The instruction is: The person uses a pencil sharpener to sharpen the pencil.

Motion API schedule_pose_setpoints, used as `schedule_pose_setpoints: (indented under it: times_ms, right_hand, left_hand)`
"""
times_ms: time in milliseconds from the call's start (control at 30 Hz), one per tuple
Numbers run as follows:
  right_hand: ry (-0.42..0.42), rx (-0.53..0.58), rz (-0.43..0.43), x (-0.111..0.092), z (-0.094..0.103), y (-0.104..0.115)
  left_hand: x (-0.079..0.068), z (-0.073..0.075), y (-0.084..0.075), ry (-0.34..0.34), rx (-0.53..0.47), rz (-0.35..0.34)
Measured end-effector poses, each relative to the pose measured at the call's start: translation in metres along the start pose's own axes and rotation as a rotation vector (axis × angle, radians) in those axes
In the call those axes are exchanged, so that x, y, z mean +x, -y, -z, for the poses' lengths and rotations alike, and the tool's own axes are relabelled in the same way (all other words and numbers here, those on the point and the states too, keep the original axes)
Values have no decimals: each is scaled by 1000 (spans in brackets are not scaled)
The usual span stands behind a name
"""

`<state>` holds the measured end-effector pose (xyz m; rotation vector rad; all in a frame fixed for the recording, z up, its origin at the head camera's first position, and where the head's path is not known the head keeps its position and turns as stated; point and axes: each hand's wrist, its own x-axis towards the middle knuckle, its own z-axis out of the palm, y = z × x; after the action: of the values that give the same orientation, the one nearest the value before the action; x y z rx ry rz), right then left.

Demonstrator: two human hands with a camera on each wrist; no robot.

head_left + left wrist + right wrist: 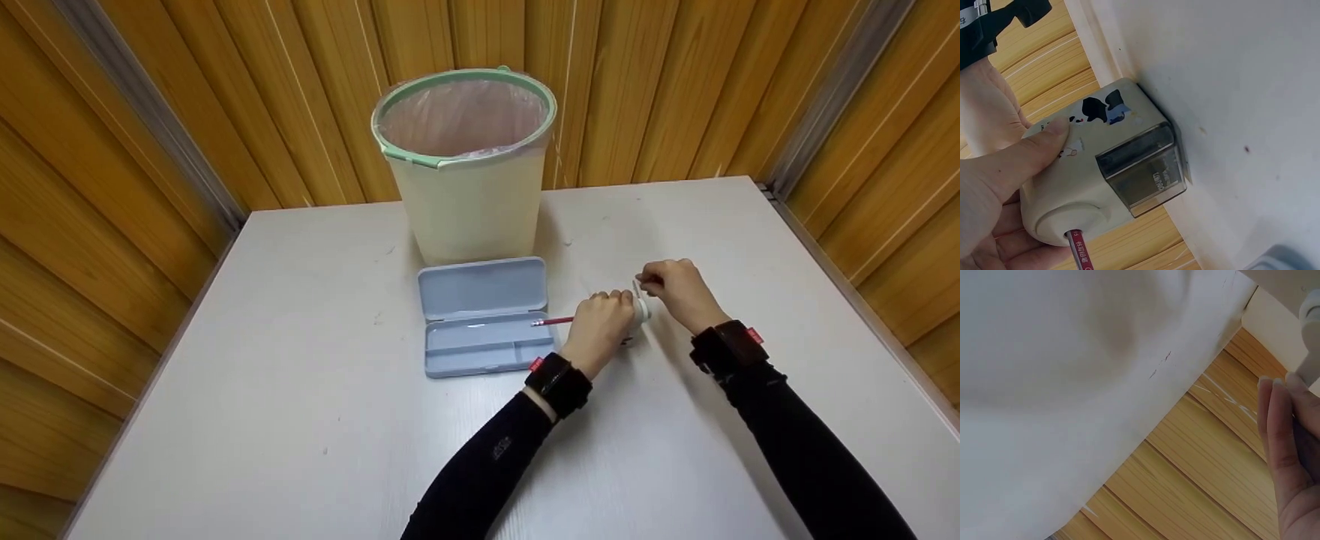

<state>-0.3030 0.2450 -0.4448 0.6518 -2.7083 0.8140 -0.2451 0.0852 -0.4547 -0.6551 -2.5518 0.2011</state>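
Note:
My left hand (600, 322) grips a cream pencil sharpener (1072, 169) with dark and blue patches on its side, thumb laid across the top. A clear shavings drawer (1145, 174) sits at its base. Out of the sharpener's hole sticks a red pencil (1079, 250), its eraser end pointing left over the pencil case in the head view. On the sharpener's opposite side, my right hand (679, 292) has its fingertips pinched at the end of the white crank (1311, 337). Beside the left hand lies a blue pencil case (469, 360) with its lid (484, 289) raised.
Behind the pencil case stands a cream waste bin (472, 202) with a green rim and a plastic liner. Wood-panel walls (637, 90) enclose the white table (300, 337) at the back and sides. A few small specks lie on the tabletop.

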Motion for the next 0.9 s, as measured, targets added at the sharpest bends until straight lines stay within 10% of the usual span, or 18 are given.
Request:
schedule_pose_setpoints:
  times_ms: [900]
  right_hand:
    - [121, -24, -10, 6, -1, -1]
  left_hand:
    - [0, 1, 1, 3, -8, 0]
